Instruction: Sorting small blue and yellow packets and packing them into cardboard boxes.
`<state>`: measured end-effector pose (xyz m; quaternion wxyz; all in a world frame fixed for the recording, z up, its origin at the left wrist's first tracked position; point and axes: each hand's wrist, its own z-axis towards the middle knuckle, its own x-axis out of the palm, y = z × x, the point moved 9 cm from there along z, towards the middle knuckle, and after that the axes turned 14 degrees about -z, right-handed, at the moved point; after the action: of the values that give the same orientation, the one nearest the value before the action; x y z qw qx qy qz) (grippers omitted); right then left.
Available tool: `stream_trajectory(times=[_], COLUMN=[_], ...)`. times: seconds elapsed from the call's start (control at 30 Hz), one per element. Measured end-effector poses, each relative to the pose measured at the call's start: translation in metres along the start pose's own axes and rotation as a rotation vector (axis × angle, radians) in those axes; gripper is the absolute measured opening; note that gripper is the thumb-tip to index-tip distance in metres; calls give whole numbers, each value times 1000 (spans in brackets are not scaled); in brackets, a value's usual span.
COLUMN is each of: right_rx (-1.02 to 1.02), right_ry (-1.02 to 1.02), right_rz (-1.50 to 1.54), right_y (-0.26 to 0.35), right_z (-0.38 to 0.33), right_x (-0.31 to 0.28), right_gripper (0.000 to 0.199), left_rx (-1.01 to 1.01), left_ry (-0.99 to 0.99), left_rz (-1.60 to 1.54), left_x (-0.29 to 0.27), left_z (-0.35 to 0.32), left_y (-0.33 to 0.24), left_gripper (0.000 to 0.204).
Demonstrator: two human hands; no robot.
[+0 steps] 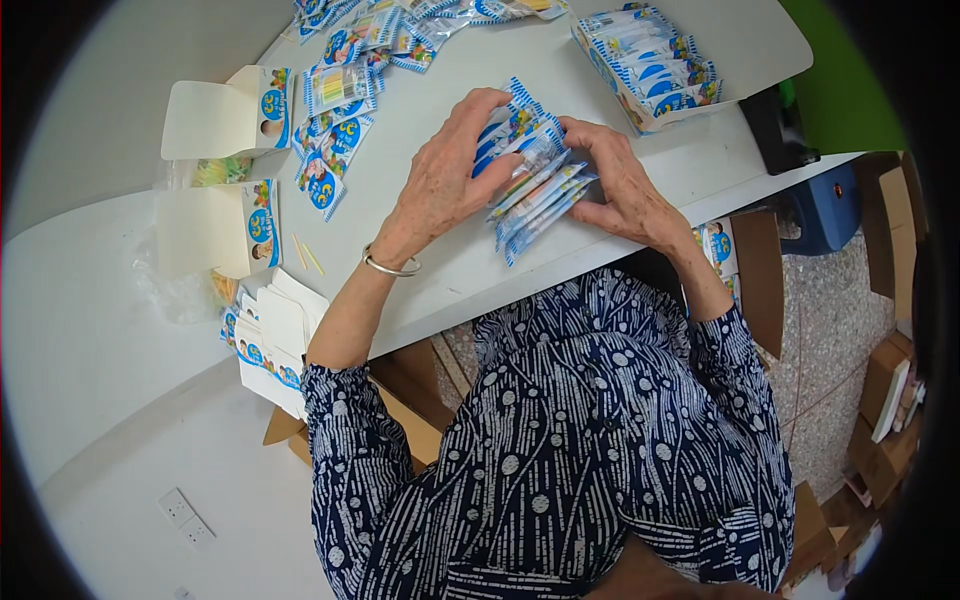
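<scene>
Left hand (pixel 450 165) and right hand (pixel 622 180) clasp a fanned stack of packets (pixel 535 175) from both sides, squaring the edges against the white surface (pixel 690 160). Filled box (pixel 650 65) beyond; loose packets (pixel 335 130) and open boxes (pixel 235 115) left, within reach.

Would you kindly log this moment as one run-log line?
left hand: on packet stack | right hand: gripping packet stack | surface: white table | nearby: filled box, loose packets
</scene>
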<state>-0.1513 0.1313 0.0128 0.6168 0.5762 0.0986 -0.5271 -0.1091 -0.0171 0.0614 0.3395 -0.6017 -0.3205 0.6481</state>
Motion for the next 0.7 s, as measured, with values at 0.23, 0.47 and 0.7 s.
stream_trajectory(times=[0.23,0.47,0.7], right_rx=[-3,13,-1], right_ry=[-3,13,-5], right_rz=[-19,-8,-33], right_y=[1,-2,-2], right_z=[2,3,-1], right_x=[-3,-1,-1], right_gripper=[70,70,71], left_rx=[83,71,58], left_ry=[5,96,130], left_rz=[-14,87,115], left_x=[1,6,11], left_z=[3,-2,-4], left_y=[-6,-6,-6], left_gripper=[52,85,93])
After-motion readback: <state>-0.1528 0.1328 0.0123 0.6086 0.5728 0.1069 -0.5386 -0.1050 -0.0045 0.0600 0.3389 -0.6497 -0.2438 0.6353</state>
